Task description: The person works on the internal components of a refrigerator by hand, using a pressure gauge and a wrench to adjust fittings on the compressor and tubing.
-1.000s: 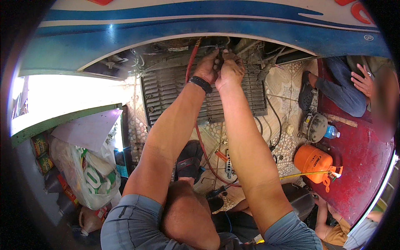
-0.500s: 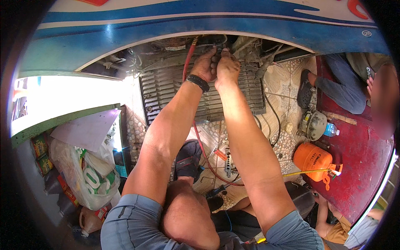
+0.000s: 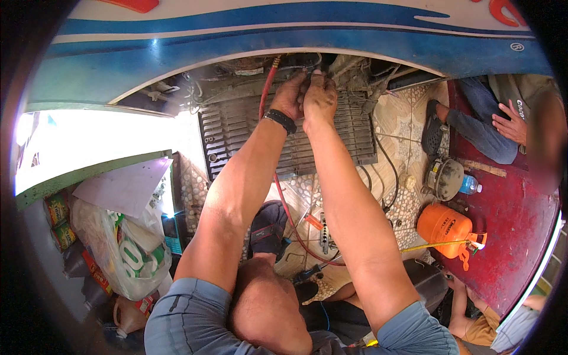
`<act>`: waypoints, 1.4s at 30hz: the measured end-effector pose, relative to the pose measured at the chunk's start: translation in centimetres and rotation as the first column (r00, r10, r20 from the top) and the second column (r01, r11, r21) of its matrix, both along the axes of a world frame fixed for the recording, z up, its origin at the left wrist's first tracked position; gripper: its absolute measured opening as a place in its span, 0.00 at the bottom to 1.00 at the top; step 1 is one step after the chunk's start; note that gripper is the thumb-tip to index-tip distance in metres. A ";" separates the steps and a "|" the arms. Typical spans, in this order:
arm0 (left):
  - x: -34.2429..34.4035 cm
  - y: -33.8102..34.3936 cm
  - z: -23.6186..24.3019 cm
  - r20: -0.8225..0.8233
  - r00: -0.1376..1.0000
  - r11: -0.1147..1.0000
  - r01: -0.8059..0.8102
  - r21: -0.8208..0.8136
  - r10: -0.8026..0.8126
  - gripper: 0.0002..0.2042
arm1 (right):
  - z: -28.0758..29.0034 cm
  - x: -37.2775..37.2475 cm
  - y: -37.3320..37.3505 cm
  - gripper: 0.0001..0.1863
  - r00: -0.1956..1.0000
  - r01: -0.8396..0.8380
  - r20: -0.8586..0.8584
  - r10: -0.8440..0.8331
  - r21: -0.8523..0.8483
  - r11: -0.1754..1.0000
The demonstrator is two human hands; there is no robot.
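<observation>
Both my hands are up close together under the blue and white panel [image 3: 236, 32], at the top edge of a dusty louvred metal grille [image 3: 248, 148]. My left hand [image 3: 289, 97], with a dark band at its wrist, has its fingers curled in. Right against it, my right hand [image 3: 320, 99] is closed too, thumb side up, its fingers smudged with grime. What they grip between them is hidden by the fingers. A red hose [image 3: 268, 84] with a brass end hangs just left of my left hand, passes behind that forearm and comes out lower down.
An orange gas cylinder [image 3: 441, 225] with a yellow hose [image 3: 426, 246] lies on the red bench [image 3: 515, 219]. Beside it are a round metal part [image 3: 445, 179] and a water bottle [image 3: 470, 184]. A screwdriver [image 3: 313, 221] lies on the floor. Another person sits at right; a plastic bag [image 3: 139, 275] is at left.
My hands have shifted slightly left and stay together at the same spot. The person at right has lifted a hand with its fingers spread.
</observation>
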State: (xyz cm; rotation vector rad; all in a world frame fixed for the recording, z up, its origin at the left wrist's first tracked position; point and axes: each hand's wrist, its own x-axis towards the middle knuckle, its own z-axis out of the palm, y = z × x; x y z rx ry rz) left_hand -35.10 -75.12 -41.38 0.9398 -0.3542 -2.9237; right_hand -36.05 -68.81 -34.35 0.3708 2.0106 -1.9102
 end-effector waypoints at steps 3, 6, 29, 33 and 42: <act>-0.4 0.8 0.7 -0.032 0.999 1.000 -0.016 -0.010 0.015 0.13 | -0.3 -0.6 0.1 0.14 0.997 0.038 0.062 -0.036 -0.039 0.999; 0.5 -0.3 1.3 -0.017 0.998 0.998 0.065 0.015 -0.065 0.13 | 1.9 -1.5 0.7 0.10 0.903 0.132 0.428 0.027 -0.338 0.932; 1.3 -0.5 1.9 -0.078 0.996 0.999 0.036 -0.027 -0.038 0.13 | 3.9 -0.9 0.5 0.18 0.879 0.105 0.470 0.083 -0.359 0.928; 2.7 -0.9 0.4 -0.392 0.919 0.978 0.123 0.168 -0.048 0.10 | 2.8 0.3 0.4 0.17 0.975 -0.156 0.141 0.171 -0.109 0.982; 4.3 3.4 5.4 -0.097 0.982 0.987 -0.164 0.000 0.163 0.17 | 4.9 -0.3 0.1 0.31 0.983 -0.068 -0.129 0.130 0.403 0.913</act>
